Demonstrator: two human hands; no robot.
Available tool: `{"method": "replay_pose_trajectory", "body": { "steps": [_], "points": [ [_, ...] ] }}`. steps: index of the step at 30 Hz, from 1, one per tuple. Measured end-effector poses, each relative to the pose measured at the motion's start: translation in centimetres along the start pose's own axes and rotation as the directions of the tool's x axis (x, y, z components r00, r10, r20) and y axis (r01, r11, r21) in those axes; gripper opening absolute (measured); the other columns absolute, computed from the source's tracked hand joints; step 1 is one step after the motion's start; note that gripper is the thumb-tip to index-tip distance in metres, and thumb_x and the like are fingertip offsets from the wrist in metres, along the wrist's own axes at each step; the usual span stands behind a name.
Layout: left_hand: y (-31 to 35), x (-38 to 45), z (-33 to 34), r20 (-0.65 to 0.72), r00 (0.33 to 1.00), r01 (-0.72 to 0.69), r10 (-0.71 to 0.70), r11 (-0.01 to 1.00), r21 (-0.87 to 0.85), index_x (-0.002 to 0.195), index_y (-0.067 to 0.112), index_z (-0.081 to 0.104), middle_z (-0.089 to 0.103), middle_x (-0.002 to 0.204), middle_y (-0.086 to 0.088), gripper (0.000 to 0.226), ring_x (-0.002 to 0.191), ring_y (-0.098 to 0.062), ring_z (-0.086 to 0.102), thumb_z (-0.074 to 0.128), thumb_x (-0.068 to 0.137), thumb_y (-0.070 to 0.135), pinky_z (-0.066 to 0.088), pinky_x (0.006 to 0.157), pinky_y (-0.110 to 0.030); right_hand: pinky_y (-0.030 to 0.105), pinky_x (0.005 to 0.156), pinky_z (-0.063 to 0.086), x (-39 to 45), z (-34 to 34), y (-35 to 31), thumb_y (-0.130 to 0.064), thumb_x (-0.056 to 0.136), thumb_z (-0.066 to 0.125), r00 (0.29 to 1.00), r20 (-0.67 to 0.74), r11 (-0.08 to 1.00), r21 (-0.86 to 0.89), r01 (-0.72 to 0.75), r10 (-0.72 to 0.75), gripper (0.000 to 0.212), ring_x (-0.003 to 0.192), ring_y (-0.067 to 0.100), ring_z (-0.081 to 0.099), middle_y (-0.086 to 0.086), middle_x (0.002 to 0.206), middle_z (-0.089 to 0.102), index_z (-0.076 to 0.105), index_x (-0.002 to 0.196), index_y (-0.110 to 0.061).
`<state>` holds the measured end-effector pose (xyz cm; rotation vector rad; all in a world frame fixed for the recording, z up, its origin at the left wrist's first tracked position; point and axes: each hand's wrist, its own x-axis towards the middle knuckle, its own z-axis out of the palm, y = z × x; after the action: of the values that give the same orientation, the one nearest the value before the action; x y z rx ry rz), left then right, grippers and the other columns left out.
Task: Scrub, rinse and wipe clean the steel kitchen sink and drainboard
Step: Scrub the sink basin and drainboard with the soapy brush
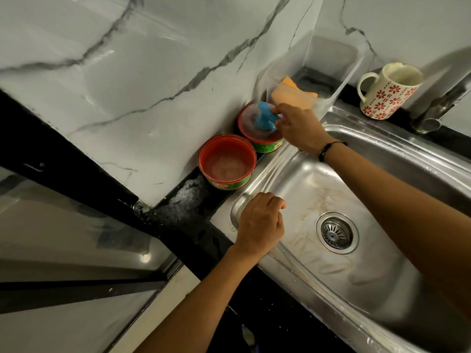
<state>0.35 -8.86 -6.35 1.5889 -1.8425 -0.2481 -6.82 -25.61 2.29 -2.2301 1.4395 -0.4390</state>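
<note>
now the right hand [297, 126] pinches a blue scrubber [266, 119] over the far red tub [260, 133] on the black surface [188, 200], while the left hand [260, 225], fingers curled and empty, rests on the rim of the steel sink [318, 189].

Blue scrubber [266, 119] partly behind right-hand fingers [281, 108], blurred; tap [443, 98] cut at right edge.

We had a black stone counter [188, 220] carrying the steel sink [318, 189], and along its back ledge stood two red tubs [227, 161], a clear plastic bin [328, 62], a flowered mug [387, 90] and the tap's base [428, 121].
</note>
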Motion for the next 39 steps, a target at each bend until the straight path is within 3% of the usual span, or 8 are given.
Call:
{"method": "replay_pose_trajectory", "body": {
  "steps": [5,14,19,22,30,34,36,39],
  "points": [
    [0.0,0.0,-0.2,-0.012,1.0,0.003,-0.003,1.0,-0.015,0.079,0.006,0.066,0.064,0.073,-0.005,0.03,0.069,-0.02,0.06,0.037,0.075,0.006,0.05,0.059,-0.024,0.025,0.088,0.043,-0.5,0.3,-0.2,-0.011,0.095,0.043,0.998,0.05,0.999,-0.026,0.048,-0.046,0.037,0.115,0.031,0.052,0.015,0.132,0.051,0.049,0.132,-0.011],
    [0.1,0.0,-0.3,-0.002,1.0,0.007,-0.007,1.0,-0.022,0.079,0.006,0.066,0.064,0.072,-0.005,0.03,0.069,-0.02,0.06,0.036,0.075,0.006,0.051,0.058,-0.025,0.021,0.083,0.043,-0.2,0.4,-0.1,-0.011,0.096,0.042,0.998,0.039,0.999,-0.012,0.05,-0.049,0.038,0.114,0.029,0.053,0.015,0.132,0.05,0.048,0.133,-0.011],
    [0.1,0.1,-0.2,0.006,1.0,-0.004,0.004,1.0,-0.008,0.078,0.006,0.066,0.063,0.071,-0.004,0.03,0.068,-0.019,0.059,0.036,0.074,0.006,0.047,0.059,-0.023,0.007,0.066,0.038,-0.6,-0.4,0.3,-0.012,0.096,0.043,1.0,0.004,1.0,0.01,0.009,-0.009,0.038,0.086,0.017,0.057,0.011,0.121,0.054,0.048,0.134,-0.012],
    [0.1,0.0,-0.1,0.001,1.0,-0.003,0.003,1.0,-0.01,0.077,0.005,0.066,0.063,0.072,-0.005,0.028,0.068,-0.02,0.059,0.038,0.074,0.004,0.046,0.06,-0.024,0.006,0.038,0.033,-1.6,-1.5,-0.4,-0.01,0.096,0.042,0.999,0.026,0.985,0.17,-0.044,0.04,0.037,0.053,0.003,0.041,-0.005,0.081,0.05,0.05,0.132,-0.013],
    [0.1,-0.1,0.1,-0.007,1.0,0.011,-0.011,1.0,-0.024,0.079,0.005,0.066,0.063,0.074,-0.006,0.028,0.069,-0.021,0.059,0.039,0.074,0.003,0.044,0.063,-0.024,0.015,0.032,0.025,-10.4,-5.1,2.5,-0.013,0.097,0.045,0.983,0.151,0.789,0.589,-0.175,0.106,0.032,0.034,0.005,0.03,0.003,0.057,0.041,0.056,0.113,-0.039],
    [0.2,-0.1,0.1,0.023,1.0,-0.002,0.003,1.0,-0.019,0.077,0.004,0.067,0.063,0.074,-0.009,0.028,0.069,-0.025,0.06,0.039,0.073,0.006,0.042,0.063,-0.026,0.018,0.036,0.031,-14.4,-0.9,6.8,-0.016,0.097,0.047,0.955,0.178,0.878,0.382,-0.29,0.238,0.027,0.042,0.003,0.043,0.002,0.061,0.046,0.057,0.121,-0.023],
    [0.1,0.0,0.2,0.048,0.999,-0.004,0.004,1.0,-0.01,0.077,0.004,0.066,0.063,0.074,-0.009,0.027,0.07,-0.025,0.06,0.04,0.074,0.006,0.044,0.062,-0.029,0.025,0.053,0.037,-15.5,2.5,9.4,-0.022,0.096,0.047,0.941,0.209,0.952,0.1,-0.291,0.265,0.025,0.06,0.015,0.053,0.001,0.069,0.054,0.06,0.115,-0.014],
    [0.1,-0.1,0.4,0.074,0.997,-0.013,0.013,1.0,0.004,0.076,0.003,0.066,0.063,0.075,-0.01,0.026,0.071,-0.027,0.059,0.04,0.074,0.005,0.043,0.064,-0.031,0.03,0.063,0.039,-17.4,7.4,12.4,-0.029,0.097,0.044,0.905,0.314,0.958,-0.074,-0.277,0.286,0.027,0.08,0.03,0.06,0.011,0.083,0.062,0.058,0.109,-0.008]
  ]
}}
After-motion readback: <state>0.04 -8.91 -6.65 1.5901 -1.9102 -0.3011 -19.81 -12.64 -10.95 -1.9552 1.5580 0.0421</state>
